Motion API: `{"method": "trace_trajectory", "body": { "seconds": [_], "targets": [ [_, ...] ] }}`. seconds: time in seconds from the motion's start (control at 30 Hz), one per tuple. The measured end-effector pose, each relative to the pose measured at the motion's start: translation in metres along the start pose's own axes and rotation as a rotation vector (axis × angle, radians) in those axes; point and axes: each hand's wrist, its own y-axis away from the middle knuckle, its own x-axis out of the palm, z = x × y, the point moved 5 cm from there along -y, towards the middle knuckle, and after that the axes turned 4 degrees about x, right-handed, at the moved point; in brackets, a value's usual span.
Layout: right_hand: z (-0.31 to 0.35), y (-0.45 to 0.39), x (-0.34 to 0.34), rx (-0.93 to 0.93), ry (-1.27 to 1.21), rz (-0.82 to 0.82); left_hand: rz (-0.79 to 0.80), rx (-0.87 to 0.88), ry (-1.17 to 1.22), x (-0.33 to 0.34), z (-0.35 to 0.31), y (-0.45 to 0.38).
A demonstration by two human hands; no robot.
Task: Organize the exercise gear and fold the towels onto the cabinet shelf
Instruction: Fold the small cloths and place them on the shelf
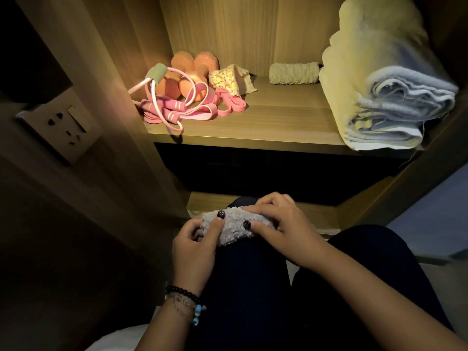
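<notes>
Rolling a small grey towel (234, 228) on my knee, I have both hands on it: my left hand (195, 245) pinches its left end with the thumb laid across the top, and my right hand (277, 224) has its fingers curled over the right end, thumb pressing the front. It looks tightly bunched already, so I judge this towel is nearly finished, with shelving still to come.

My landmark is the cabinet shelf (278, 115), above and ahead of my knee. At its left end lie the orange dumbbells (187, 74), pink skipping rope (164, 107) and pink resistance bands (228, 103). Just right of them sits a patterned cloth (231, 78), not neatly folded. A rolled towel (293, 72) lies at the back, and a folded towel stack (374, 97) fills the right end.

Next, I think, I must keep the roll tight while lifting it, then set it beside the rolled towel at the back.
</notes>
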Motion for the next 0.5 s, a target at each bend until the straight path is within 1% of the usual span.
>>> {"method": "trace_trajectory", "body": {
  "seconds": [0.07,0.13,0.2,0.27,0.33,0.4,0.5],
  "targets": [
    [-0.006,-0.009,0.000,0.107,-0.030,0.040,-0.050,-0.082,0.001,-0.006,0.009,-0.002],
    [-0.010,-0.015,-0.002,0.188,-0.105,0.055,0.009,-0.170,0.032,-0.004,0.017,-0.001],
    [-0.014,-0.018,-0.010,0.297,-0.162,-0.023,0.073,-0.194,0.055,0.001,0.017,0.003],
    [-0.020,-0.016,-0.017,0.437,-0.213,-0.147,0.053,-0.133,0.061,0.001,0.010,0.006],
    [-0.028,-0.010,-0.016,0.534,-0.253,-0.209,0.038,-0.076,0.077,0.001,0.003,0.008],
    [-0.033,-0.005,-0.011,0.604,-0.275,-0.186,0.055,-0.043,0.082,0.003,-0.001,0.009],
    [-0.037,-0.002,-0.006,0.648,-0.313,-0.148,0.077,0.060,0.051,0.004,-0.009,0.011]
  ]
}}
